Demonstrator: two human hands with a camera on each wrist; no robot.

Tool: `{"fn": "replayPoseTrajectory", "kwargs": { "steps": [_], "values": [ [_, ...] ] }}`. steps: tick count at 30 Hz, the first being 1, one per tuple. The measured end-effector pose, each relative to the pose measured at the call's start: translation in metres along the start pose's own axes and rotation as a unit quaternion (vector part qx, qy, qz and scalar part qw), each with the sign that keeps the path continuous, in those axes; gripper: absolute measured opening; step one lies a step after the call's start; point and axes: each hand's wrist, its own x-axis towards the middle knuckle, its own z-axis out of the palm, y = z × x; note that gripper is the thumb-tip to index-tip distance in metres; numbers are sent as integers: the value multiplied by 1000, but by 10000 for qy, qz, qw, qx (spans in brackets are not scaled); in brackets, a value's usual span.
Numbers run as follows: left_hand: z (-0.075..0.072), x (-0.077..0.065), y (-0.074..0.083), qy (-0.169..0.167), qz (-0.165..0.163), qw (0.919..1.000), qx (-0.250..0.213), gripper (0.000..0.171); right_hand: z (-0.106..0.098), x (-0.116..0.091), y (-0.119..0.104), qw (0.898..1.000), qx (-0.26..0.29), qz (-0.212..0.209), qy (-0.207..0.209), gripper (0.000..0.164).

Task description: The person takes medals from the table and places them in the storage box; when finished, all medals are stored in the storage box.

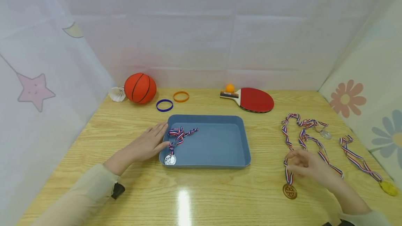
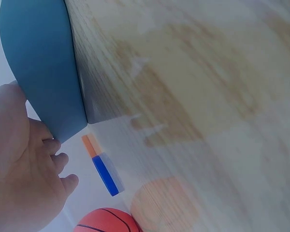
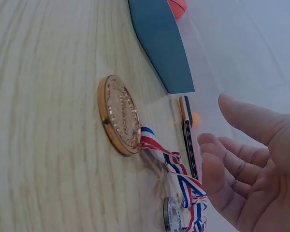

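Observation:
My left hand (image 1: 147,143) rests with straight fingers against the left rim of a blue-grey tray (image 1: 213,166). Inside the tray, on its left side, lies a silver medal (image 1: 170,159) with a bunched, knotted striped ribbon (image 1: 179,134). Over to the right, my right hand (image 1: 309,166) hovers at the ribbon of a bronze medal (image 1: 290,191). In the right wrist view, the thumb and the loosely bent fingers (image 3: 212,174) are apart, with nothing between them. The bronze medal (image 3: 120,116) lies on the table, its red, white and blue ribbon (image 3: 176,166) running towards the fingers.
Another silver medal (image 1: 326,134) and a gold medal (image 1: 388,188) lie on ribbons at the right. Behind the tray are a basketball (image 1: 140,88), a shuttlecock (image 1: 117,94), a blue wristband (image 1: 164,110), an orange wristband (image 1: 181,100), a table tennis bat (image 1: 257,99) and an orange ball (image 1: 230,88).

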Motion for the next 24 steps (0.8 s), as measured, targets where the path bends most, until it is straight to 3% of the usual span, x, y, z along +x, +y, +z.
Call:
{"fn": "replayPoseTrajectory", "kwargs": {
  "steps": [3,11,18,24],
  "values": [
    [0,0,0,13,5,10000,29,68,2,-2,8,10000,-45,24,-12,40],
    [1,0,-1,28,20,10000,61,67,11,-1,15,9955,-848,425,-33,41],
    [1,0,0,32,39,10000,23,67,19,4,18,9834,-1774,353,117,32],
    [1,0,0,24,38,10000,25,68,19,8,16,9775,-2087,286,51,22]
  ]
}}
